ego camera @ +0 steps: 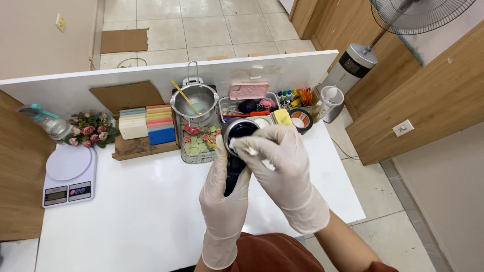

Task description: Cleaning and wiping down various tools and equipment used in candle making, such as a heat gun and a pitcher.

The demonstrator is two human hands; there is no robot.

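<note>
Object: small black pot (237,151) with a silvery metal rim and a long black handle.
Pose: tilted, round mouth facing up toward the camera, handle pointing down toward the person.
Position: held in the air above the white tabletop (141,211), near its middle.
Contents: interior dark; contents cannot be told.
Wipe: small white tissue (250,151) pressed against the rim's right side.

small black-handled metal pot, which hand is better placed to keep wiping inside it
Right: the right hand already presses a white tissue at the small black-handled metal pot rim, while the left hand grips its handle.
</note>
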